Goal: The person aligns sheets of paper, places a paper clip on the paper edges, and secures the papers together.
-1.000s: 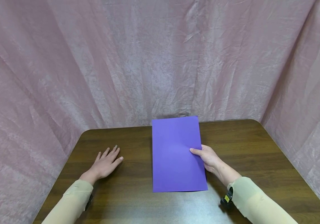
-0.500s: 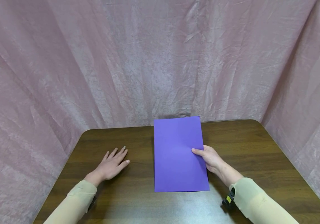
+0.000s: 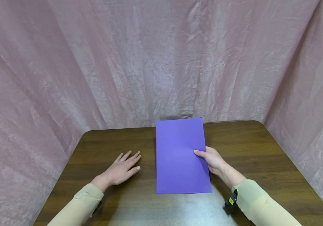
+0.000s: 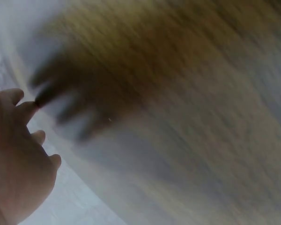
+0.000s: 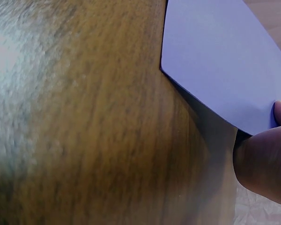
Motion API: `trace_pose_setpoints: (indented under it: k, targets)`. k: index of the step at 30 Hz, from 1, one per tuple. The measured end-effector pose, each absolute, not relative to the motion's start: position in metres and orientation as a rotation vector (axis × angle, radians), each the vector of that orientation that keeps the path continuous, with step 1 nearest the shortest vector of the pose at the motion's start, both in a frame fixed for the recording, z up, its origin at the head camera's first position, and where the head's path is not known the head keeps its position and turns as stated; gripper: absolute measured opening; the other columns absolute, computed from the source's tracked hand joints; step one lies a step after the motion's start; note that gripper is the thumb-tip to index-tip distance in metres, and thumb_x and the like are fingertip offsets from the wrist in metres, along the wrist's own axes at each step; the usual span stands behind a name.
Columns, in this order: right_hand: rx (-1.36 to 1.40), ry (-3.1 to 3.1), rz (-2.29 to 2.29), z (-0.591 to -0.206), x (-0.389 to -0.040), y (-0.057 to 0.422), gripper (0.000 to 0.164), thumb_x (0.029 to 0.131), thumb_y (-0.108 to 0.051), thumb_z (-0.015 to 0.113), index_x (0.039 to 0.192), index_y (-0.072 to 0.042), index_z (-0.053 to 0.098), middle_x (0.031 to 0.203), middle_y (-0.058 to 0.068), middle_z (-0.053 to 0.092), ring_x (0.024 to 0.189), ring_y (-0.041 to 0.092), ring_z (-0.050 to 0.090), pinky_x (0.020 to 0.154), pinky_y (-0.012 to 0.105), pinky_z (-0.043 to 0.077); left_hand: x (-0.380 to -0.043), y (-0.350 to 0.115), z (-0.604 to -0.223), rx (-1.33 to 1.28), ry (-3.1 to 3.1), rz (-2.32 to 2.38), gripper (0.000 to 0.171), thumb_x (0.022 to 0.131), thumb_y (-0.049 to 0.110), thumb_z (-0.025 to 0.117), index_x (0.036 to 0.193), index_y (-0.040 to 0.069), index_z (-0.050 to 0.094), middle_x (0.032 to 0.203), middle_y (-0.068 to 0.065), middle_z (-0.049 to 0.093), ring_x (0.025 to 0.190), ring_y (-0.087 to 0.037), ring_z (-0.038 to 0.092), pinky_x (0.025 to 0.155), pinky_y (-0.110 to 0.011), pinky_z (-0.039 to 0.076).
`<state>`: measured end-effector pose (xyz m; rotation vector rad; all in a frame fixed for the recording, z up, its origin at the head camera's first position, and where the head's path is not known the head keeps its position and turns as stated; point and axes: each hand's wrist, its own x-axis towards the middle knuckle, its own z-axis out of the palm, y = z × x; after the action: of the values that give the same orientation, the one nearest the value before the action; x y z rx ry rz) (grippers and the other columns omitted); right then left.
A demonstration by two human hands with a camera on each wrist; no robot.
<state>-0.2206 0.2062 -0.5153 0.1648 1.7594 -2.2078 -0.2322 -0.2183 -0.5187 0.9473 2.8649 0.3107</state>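
In the head view, my left hand (image 3: 119,172) is palm down over the left half of the table, its fingers straight and spread. At its index and middle fingertips shows a small pale loop (image 3: 138,153), like the end of a paper clip; the rest of it is hidden by the fingers. My right hand (image 3: 214,160) grips a purple sheet of paper (image 3: 179,163) by its right edge, thumb on top and fingers hidden underneath. The right wrist view shows the paper's near corner close to the wood, with a shadow under its edge.
A brown wooden table (image 3: 252,147) with rounded far corners lies under both hands. Pink velvet curtains (image 3: 150,62) hang behind it and along the sides. A dark wrist strap (image 3: 230,201) shows below the right sleeve.
My left hand has slid right and slightly nearer, toward the paper, and the pale loop has moved along with its fingertips. The purple paper and my right hand have shifted slightly right.
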Motion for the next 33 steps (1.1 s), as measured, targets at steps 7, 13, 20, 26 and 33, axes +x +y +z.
trace_pose_setpoints:
  k: [7, 13, 20, 26, 33]
  targets:
    - [0.170, 1.755, -2.215, -0.516, -0.220, 0.206, 0.027, 0.102, -0.012, 0.063, 0.124, 0.003, 0.058, 0.089, 0.005, 0.075, 0.080, 0.019, 0.073, 0.070, 0.034, 0.060, -0.231, -0.213, -0.517, 1.084, 2.881, 0.415, 0.058, 0.109, 0.042, 0.047, 0.155, 0.006, 0.044, 0.158, -0.010, 0.045, 0.148, -0.044, 0.029, 0.118, -0.065, 0.016]
    - [0.171, 1.747, -2.215, -0.516, -0.220, 0.206, 0.028, 0.102, -0.013, 0.063, 0.125, 0.003, 0.057, 0.089, 0.005, 0.075, 0.080, 0.019, 0.073, 0.070, 0.035, 0.060, -0.234, -0.217, -0.516, 0.958, 2.849, 0.526, 0.059, 0.109, 0.044, 0.047, 0.157, 0.011, 0.042, 0.157, -0.008, 0.045, 0.150, -0.040, 0.027, 0.119, -0.064, 0.016]
    - [0.177, 1.749, -2.219, -0.517, -0.221, 0.206, 0.027, 0.102, -0.012, 0.063, 0.124, 0.003, 0.057, 0.089, 0.005, 0.075, 0.079, 0.018, 0.073, 0.070, 0.034, 0.060, -0.239, -0.215, -0.514, 0.797, 2.825, 0.675, 0.059, 0.108, 0.040, 0.052, 0.160, 0.017, 0.036, 0.160, -0.011, 0.041, 0.150, -0.039, 0.027, 0.114, -0.065, 0.028]
    - [0.187, 1.751, -2.215, -0.518, -0.221, 0.205, 0.025, 0.102, -0.013, 0.064, 0.122, 0.001, 0.059, 0.089, 0.005, 0.075, 0.079, 0.019, 0.073, 0.070, 0.035, 0.060, -0.243, -0.214, -0.515, 0.796, 2.913, 0.605, 0.061, 0.105, 0.034, 0.059, 0.159, 0.014, 0.038, 0.155, -0.013, 0.046, 0.146, -0.039, 0.034, 0.114, -0.061, 0.031]
    - [0.194, 1.742, -2.220, -0.519, -0.222, 0.204, 0.018, 0.102, -0.011, 0.063, 0.117, -0.002, 0.062, 0.088, 0.005, 0.075, 0.078, 0.019, 0.073, 0.069, 0.035, 0.060, -0.244, -0.214, -0.511, 0.788, 3.026, 0.555, 0.056, 0.102, 0.024, 0.065, 0.152, 0.007, 0.049, 0.148, -0.017, 0.053, 0.141, -0.042, 0.039, 0.114, -0.063, 0.029]
